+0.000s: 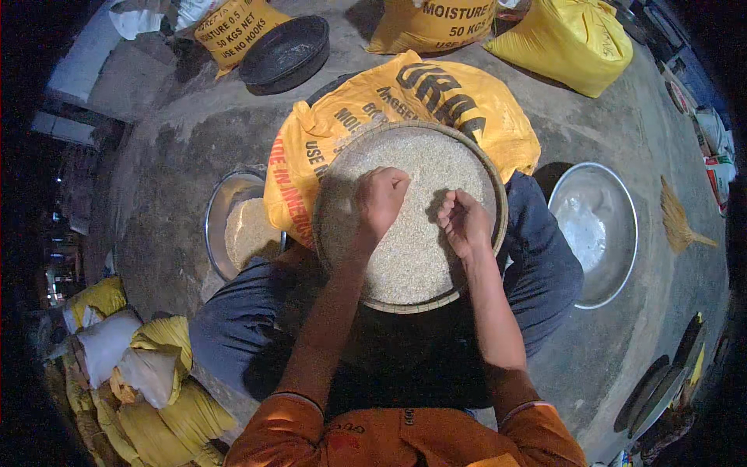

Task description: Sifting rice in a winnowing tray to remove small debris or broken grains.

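A round woven winnowing tray (413, 309) rests across my lap, with a layer of pale grain (412, 268) spread inside. Over the left half of the grain is my left hand (382, 199), its fingers curled in. My right hand (467, 222) hovers on the right side of the tray, palm turned partly inward, fingers bent toward the thumb. Whatever either hand pinches is hidden or too small to make out. Beneath the tray's far side lies a yellow-orange woven sack (510, 128), draped over the floor and against my legs.
At my left stands a metal basin (212, 226) holding tan grain (253, 232). A wide metal basin (580, 233) sits to my right, near a straw broom (675, 216). Ahead are a black pan (286, 58) and filled yellow sacks (564, 47); more sacks (183, 412) pile up lower left.
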A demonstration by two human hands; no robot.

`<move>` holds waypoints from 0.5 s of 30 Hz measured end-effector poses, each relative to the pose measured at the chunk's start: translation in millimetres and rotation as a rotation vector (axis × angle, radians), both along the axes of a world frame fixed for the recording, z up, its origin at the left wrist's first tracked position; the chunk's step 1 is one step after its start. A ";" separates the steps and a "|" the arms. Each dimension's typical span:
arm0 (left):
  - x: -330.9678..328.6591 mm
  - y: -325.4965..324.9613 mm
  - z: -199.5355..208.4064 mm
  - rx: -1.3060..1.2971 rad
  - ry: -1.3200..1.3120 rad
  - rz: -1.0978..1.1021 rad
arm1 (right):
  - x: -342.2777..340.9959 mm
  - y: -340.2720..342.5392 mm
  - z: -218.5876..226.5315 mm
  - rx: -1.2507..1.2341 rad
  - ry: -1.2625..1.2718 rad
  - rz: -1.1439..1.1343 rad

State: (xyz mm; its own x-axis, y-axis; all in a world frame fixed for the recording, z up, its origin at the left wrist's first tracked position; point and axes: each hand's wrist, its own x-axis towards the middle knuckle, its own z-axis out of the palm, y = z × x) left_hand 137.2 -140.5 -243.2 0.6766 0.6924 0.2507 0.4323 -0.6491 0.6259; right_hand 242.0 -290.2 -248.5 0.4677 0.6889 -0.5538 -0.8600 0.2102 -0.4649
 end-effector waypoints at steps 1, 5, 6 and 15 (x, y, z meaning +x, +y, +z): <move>-3.3 -2.6 3.9 -0.046 -0.006 0.026 | -1.3 1.0 0.1 0.003 0.002 0.002; -7.6 -4.4 -3.6 -0.140 -0.007 0.034 | -4.0 2.6 -0.7 -0.012 0.003 0.025; -8.3 -5.6 -2.5 -0.036 -0.009 0.022 | -4.2 2.7 -1.1 -0.016 0.010 0.035; -0.8 -20.6 13.4 -0.594 -0.063 -0.142 | -5.5 3.9 -3.1 0.050 0.068 0.030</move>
